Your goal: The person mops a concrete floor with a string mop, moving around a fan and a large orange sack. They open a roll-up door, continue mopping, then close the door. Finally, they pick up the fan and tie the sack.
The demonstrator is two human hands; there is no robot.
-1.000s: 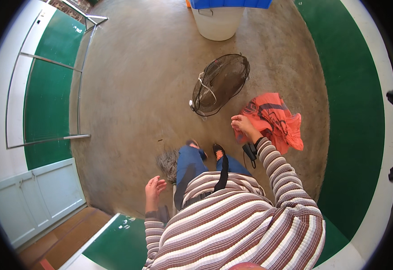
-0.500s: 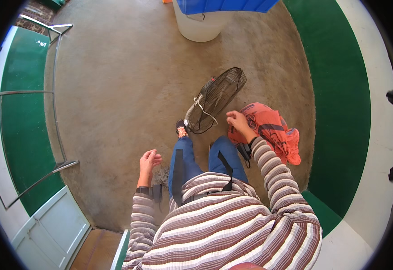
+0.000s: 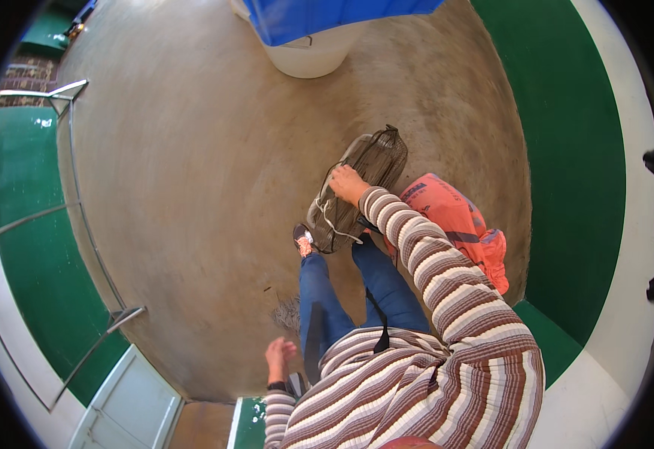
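Near the middle of a brown concrete floor (image 3: 192, 187), a person in a brown-and-white striped top (image 3: 417, 374) sets the right hand (image 3: 348, 184) against the rim of a dark, oblong mesh basket (image 3: 378, 163). The fingers bend together in a narrow curve at the rim's left side; from where we stand, whether they close around it cannot be told. The basket lies lengthwise ahead of the person's blue trousers (image 3: 327, 292), its near end beside a dark shoe (image 3: 304, 241) with orange laces, and a white cord (image 3: 330, 218) trails across its near half. The left hand (image 3: 279, 352), slightly blurred, hangs near the left thigh, its fingers loosely spread and empty as far as can be seen.

Between the basket and the floor's right edge, an orange-red bag (image 3: 450, 213) with dark markings lies crumpled, partly hidden by the striped sleeve. A grey, wispy bundle (image 3: 287, 313) sits on the floor by the left leg. Toward the floor's far end, a whitish tub (image 3: 312, 58) stands with a large blue piece (image 3: 327, 19) over its top. A thin metal frame (image 3: 74, 179) runs along the floor's left edge; a pale cabinet door (image 3: 132, 400) stands at the near left corner. A green-and-white wall (image 3: 578, 172) borders the right edge.
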